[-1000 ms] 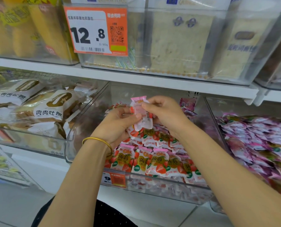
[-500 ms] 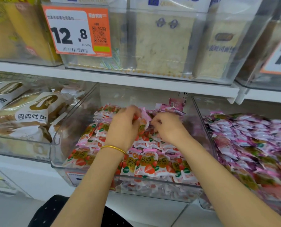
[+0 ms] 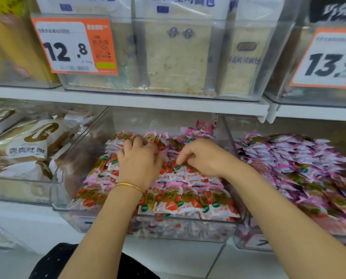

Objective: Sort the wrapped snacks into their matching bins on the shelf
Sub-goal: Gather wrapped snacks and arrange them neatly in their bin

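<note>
- Now, the left hand lies palm down on the strawberry packets in the middle bin. Its fingers are bent, with the tips buried among the back rows. Cannot tell whether it grips a packet.
- The right hand sits just beside it, knuckles up and fingers curled down. Thumb and forefinger tips touch the packets near the bin's centre. Pinch or mere touch: cannot tell.
- A gold bracelet is on the left wrist.
- The middle bin is clear plastic, filled with strawberry packets in overlapping rows. The front row stands against the front wall. A few purple packets lie mixed in at the back right corner.
- The right bin is clear, just beside the middle bin, and holds a purple heap of similar wrappers.
- The left bin is clear and holds bread packs in white and brown wrappers.
- Above, a white shelf board carries the upper bins, which hold pale sliced toast.
- There are 2 orange labels: the 12.8 tag at left and the 13.8 tag at right, cut by the frame edge.
- Both forearms cross the middle bin's front wall and hide part of the front rows.
- A dark dotted garment shows at the bottom edge.
</note>
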{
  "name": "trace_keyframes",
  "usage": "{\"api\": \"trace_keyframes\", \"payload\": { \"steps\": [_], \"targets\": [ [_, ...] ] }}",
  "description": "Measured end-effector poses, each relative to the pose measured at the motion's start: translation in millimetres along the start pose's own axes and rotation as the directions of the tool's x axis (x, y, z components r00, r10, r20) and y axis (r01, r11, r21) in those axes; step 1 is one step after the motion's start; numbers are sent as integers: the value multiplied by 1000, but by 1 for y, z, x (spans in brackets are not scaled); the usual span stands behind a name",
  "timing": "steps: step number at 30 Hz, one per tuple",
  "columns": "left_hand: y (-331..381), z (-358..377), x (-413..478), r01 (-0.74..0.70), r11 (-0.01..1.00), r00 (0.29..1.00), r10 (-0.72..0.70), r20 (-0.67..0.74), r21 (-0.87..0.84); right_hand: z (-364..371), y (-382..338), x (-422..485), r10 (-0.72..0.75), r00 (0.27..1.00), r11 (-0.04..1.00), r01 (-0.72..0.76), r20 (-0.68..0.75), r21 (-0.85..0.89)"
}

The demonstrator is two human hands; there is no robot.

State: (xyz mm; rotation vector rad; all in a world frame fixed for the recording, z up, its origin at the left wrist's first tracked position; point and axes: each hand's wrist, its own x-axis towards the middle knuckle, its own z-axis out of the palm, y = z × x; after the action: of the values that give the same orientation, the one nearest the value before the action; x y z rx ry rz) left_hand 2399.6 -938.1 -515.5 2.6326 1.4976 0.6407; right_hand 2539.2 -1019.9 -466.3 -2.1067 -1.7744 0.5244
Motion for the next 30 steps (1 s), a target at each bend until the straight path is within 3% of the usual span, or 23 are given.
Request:
{"api": "trace_keyframes", "payload": {
  "steps": [3,7,11,15,20,24,27,30],
  "targets": [
    [20,-7,-3,-93,969,995,82,-56,-230,-24,2,-40,-54,988,993,69,-147,98],
    [67,-19,-24,-329,888,943,294,-155,-321,-46,38,-104,-5,964,960,79,-266,268],
    [130,-22,-42,-512,760,852,508,-124,-401,-64,109,-155,152,944,956,-66,-293,285],
    [202,-7,-49,-619,638,744,664,-80,-459,-90,177,-184,309,878,951,-287,-365,117],
    [270,22,-40,-529,629,732,678,70,-569,-103,228,-189,456,791,815,-555,-409,-165],
    [287,41,-28,-350,688,807,566,169,-636,-89,244,-171,523,790,710,-611,-319,-349],
    [286,50,-23,-226,689,861,472,190,-688,-85,244,-156,585,752,648,-659,-304,-382],
    [282,53,-22,-153,663,880,429,204,-733,-84,244,-146,656,683,610,-730,-320,-309]
  ]
}}
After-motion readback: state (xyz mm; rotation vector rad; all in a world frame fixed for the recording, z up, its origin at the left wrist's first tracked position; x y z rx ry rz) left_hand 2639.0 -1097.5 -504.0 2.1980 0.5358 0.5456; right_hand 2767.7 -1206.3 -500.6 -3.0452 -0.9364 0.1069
